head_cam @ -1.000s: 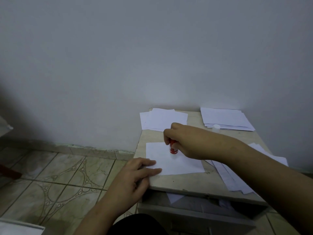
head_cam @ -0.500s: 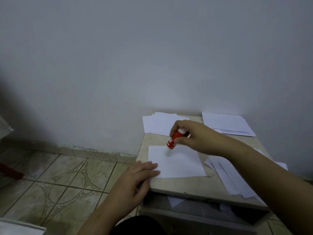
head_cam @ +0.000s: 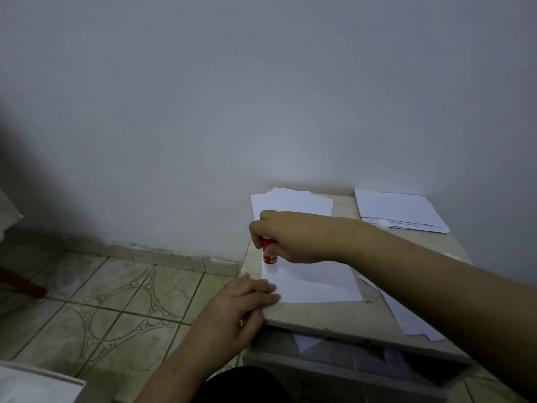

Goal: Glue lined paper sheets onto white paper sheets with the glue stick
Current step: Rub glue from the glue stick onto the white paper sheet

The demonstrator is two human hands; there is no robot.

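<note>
A white sheet [head_cam: 316,283] lies flat on the small table [head_cam: 343,315]. My right hand [head_cam: 290,234] grips the red glue stick [head_cam: 269,253] upright, its tip pressed on the sheet's far left corner. My left hand [head_cam: 241,301] rests at the table's left edge, its straight fingers pressing down the sheet's near left corner. A pile of sheets [head_cam: 290,202] lies at the table's far left. Another stack [head_cam: 398,210] sits at the far right. Whether these are lined cannot be made out.
More loose sheets [head_cam: 406,315] hang over the table's right side under my right forearm. A small white cap [head_cam: 383,222] lies by the far right stack. An open drawer [head_cam: 334,353] with paper sits under the tabletop. Tiled floor lies to the left, the wall close behind.
My right hand has swung the glue stick from a tilted, lifted pose back down to upright on the sheet's far left corner. My left hand stays on the near corner.
</note>
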